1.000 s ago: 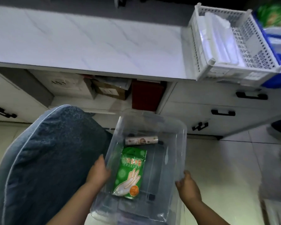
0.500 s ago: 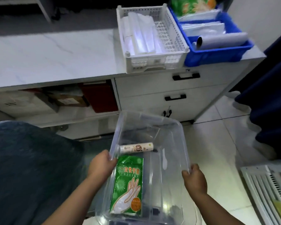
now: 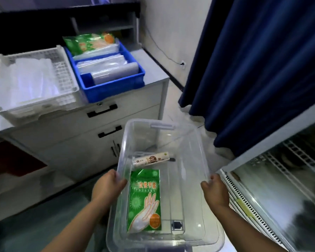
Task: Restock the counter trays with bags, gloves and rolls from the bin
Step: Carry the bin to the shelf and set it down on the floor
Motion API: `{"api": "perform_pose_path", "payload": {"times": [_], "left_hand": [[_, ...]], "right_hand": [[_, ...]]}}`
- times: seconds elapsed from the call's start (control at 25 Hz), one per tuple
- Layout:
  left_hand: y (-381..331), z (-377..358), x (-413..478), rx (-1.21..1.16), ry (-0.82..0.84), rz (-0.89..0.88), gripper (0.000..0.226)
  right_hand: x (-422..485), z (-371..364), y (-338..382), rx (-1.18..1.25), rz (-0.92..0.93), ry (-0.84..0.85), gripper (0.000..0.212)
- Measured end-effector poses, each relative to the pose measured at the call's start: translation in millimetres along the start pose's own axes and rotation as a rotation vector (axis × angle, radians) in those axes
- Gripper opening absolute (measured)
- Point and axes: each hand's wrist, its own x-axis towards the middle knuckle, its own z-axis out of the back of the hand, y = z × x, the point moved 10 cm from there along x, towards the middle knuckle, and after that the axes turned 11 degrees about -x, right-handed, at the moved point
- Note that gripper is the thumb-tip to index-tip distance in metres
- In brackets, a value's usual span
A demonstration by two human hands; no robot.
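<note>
Clear bin (image 3: 201, 153), left hand (image 3: 107, 188) and right hand (image 3: 215, 192) gripping its rims, holds glove packet (image 3: 145, 200) and roll (image 3: 151, 159).

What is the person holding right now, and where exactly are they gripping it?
A clear plastic bin, carried with both hands: the left hand grips its left rim and the right hand grips its right rim, each on a long side.

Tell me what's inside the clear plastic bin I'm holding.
A green glove pack lies flat on the floor of the clear bin, with a small labelled roll crosswise beyond it. Anything under the pack is covered.
</note>
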Motion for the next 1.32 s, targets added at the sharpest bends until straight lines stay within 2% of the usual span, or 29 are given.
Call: {"api": "perform_pose_path", "payload": {"times": [0.24, 0.44, 0.68, 0.8, 0.96, 1.12, 1.32], "left_hand": [[-121.7, -46.8, 46.3, 0.018, 0.034, -0.171, 0.023], [-202.1, -83.3, 112.0, 0.019, 0.074, -0.27, 0.022], [-301.9, -110.0, 239.3, -0.096, 0.142, -0.315, 0.02], [-354.4, -112.0, 299.5, -0.117, 0.15, -0.361, 0.023], [-415.4, -116.8, 366.4, -0.135, 0.147, -0.394, 0.03], [-454.1, -126.3, 432.1, -0.158, 0.105, -0.374, 0.034], [-497.0, -138.8, 521.9, -0.108, -0.009, -0.299, 0.036]], "right_hand": [[61.1, 72.2, -42.2, 0.128, -0.115, -0.136, 0.014], [127.9, 107.0, -46.1, 0.143, -0.165, -0.195, 0.012], [254.8, 144.1, 5.8, 0.115, -0.212, -0.268, 0.018], [318.3, 162.8, 34.7, 0.097, -0.246, -0.279, 0.009], [393.0, 180.1, 65.5, 0.098, -0.269, -0.291, 0.007], [475.1, 181.4, 91.3, 0.128, -0.254, -0.276, 0.01], [620.0, 165.0, 136.9, 0.181, -0.138, -0.203, 0.01]]}}
